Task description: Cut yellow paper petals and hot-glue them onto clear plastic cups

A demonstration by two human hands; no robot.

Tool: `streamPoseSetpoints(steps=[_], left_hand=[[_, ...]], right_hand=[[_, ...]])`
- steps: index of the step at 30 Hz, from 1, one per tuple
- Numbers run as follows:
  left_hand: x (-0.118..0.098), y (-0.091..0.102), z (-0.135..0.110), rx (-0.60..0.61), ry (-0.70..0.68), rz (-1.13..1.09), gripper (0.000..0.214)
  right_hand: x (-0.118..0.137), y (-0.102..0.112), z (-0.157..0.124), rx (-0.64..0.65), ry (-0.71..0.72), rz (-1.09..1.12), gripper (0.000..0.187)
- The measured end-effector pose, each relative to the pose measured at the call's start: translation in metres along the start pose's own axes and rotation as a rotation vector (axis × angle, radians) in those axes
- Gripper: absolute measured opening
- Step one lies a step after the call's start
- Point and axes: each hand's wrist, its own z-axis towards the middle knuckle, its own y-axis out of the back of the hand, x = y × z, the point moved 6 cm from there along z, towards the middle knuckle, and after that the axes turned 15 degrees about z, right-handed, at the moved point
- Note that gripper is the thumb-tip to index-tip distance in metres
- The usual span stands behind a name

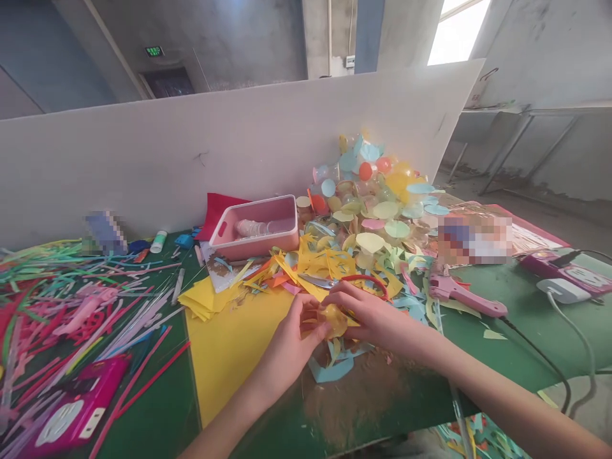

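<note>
Both of my hands meet over the front middle of the table, around a small yellow translucent balloon-like piece [335, 320]. My left hand [302, 328] pinches it from the left, with the thumb on its near side. From the right, my right hand [366, 312] curls its fingers over the top and back; its fingertips are partly hidden. Just behind the hands lie red-handled scissors [373, 280] among yellow paper scraps [329, 261]. A large yellow paper sheet [234, 344] lies beneath my left wrist, and light blue paper scraps [332, 370] are under the held piece.
A pink bin [261, 242] with clear plastic cups stands behind. To its right rises a pile of paper discs and balloon cups [377, 204]. A pink glue gun [468, 299] with a cord lies right, near a power strip [568, 274]. Coloured strips [86, 312] and a magenta box [76, 408] cover the left.
</note>
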Motion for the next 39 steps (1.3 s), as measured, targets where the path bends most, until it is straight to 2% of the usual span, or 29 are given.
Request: streamPoseSetpoints(steps=[2,4,6,9,11,13,15,17,20,24,28,32,39], left_hand=[[0.000,-0.003,-0.007,-0.028,0.028,0.032,0.031],[-0.001,-0.005,-0.014,-0.074,0.054,0.110,0.032],[-0.003,-0.008,-0.021,-0.128,0.068,0.207,0.034],[-0.005,-0.015,-0.033,-0.220,0.039,0.333,0.030],[-0.006,-0.021,-0.039,-0.295,-0.016,0.401,0.027],[-0.006,-0.027,-0.044,-0.372,-0.073,0.458,0.026],[-0.005,-0.032,-0.046,-0.434,-0.118,0.511,0.024],[-0.003,-0.036,-0.046,-0.484,-0.150,0.569,0.024],[-0.002,-0.043,-0.043,-0.492,-0.190,0.658,0.025],[-0.005,-0.050,-0.042,-0.522,-0.262,0.713,0.025],[-0.010,-0.053,-0.043,-0.528,-0.277,0.719,0.026],[-0.015,-0.054,-0.045,-0.525,-0.313,0.731,0.026],[-0.013,-0.056,-0.046,-0.555,-0.385,0.780,0.027]], right_hand=[[0.007,0.007,-0.007,0.011,0.003,-0.086,0.040],[0.011,0.022,-0.020,-0.060,-0.026,-0.170,0.032],[0.011,0.045,-0.042,-0.213,-0.070,-0.270,0.027],[0.012,0.086,-0.090,-0.555,-0.103,-0.514,0.040],[0.007,0.105,-0.125,-0.699,-0.165,-0.640,0.041],[-0.005,0.120,-0.157,-0.805,-0.284,-0.704,0.038],[-0.022,0.126,-0.178,-0.775,-0.387,-0.719,0.033],[-0.039,0.123,-0.186,-0.667,-0.408,-0.770,0.035],[-0.065,0.115,-0.183,-0.492,-0.468,-0.908,0.041],[-0.093,0.109,-0.174,-0.375,-0.624,-0.976,0.045],[-0.100,0.109,-0.167,-0.361,-0.642,-0.919,0.045],[-0.104,0.113,-0.168,-0.367,-0.585,-0.780,0.043],[-0.108,0.116,-0.170,-0.391,-0.562,-0.713,0.042]])
